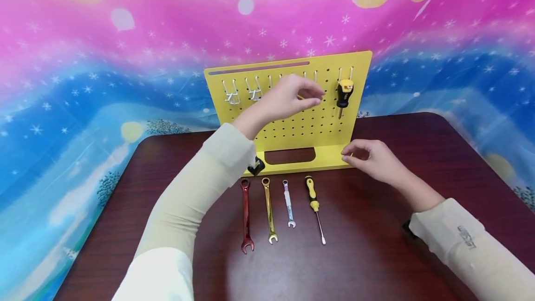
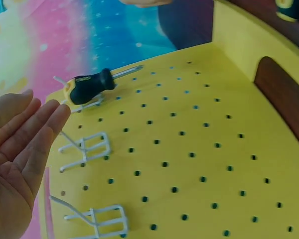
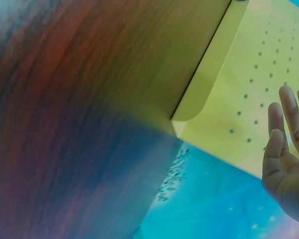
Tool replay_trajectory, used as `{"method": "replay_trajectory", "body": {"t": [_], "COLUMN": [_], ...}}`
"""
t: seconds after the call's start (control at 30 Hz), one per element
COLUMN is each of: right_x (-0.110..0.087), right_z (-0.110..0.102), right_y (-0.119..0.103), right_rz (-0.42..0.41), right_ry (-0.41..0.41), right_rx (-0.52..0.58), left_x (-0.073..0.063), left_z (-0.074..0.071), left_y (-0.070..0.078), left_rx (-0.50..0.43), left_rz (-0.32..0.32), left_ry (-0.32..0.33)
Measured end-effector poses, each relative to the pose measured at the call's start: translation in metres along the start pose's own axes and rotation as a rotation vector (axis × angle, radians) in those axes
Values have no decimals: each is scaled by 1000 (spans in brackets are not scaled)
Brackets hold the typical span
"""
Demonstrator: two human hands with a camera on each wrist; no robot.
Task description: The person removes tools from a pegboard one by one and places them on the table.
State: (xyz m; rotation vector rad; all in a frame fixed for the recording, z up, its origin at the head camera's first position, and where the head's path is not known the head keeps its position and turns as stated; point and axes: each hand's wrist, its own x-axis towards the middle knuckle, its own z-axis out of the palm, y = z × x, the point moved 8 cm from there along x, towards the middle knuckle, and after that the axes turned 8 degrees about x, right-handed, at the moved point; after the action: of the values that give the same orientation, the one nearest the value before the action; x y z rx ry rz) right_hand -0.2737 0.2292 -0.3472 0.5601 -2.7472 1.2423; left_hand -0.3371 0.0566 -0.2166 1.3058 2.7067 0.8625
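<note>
A stubby screwdriver (image 1: 344, 94) with a black and yellow handle hangs tip-down in a wire hook at the right of the yellow pegboard (image 1: 292, 143). My left hand (image 1: 294, 94) is raised before the board, just left of that screwdriver, and holds nothing. In the left wrist view its fingers (image 2: 40, 119) extend loosely towards the screwdriver's handle (image 2: 87, 88), with a gap between. Low at the board's right end is my right hand (image 1: 372, 157), empty, near the base. Its fingers (image 3: 289, 109) are spread apart in the right wrist view.
On the dark wood table (image 1: 355, 254) lie a red wrench (image 1: 245, 215), a gold wrench (image 1: 269, 210), a small silver wrench (image 1: 288, 203) and a long screwdriver (image 1: 314, 206) in a row. White wire hooks (image 1: 231, 96) line the board's upper part. Patterned cloth (image 1: 175, 36) hangs behind.
</note>
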Motion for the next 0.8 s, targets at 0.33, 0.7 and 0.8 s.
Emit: {"method": "replay_trajectory", "body": {"t": [0.33,0.7,0.8], "right_x": [16,33,39], "right_z": [-22,-24,-23], "right_y": [26,39,40], "right_rz": [63,105,109], "right_ry": [165,270,280], "right_rx": [99,203,210], "left_x": [24,46,51], "left_z": [-10,-5,0], "left_y": [3,-2,-1], "left_rx": [-78,-76,-57], "left_rz": [-47,-93,-88], "left_ry": [97,142,132]}}
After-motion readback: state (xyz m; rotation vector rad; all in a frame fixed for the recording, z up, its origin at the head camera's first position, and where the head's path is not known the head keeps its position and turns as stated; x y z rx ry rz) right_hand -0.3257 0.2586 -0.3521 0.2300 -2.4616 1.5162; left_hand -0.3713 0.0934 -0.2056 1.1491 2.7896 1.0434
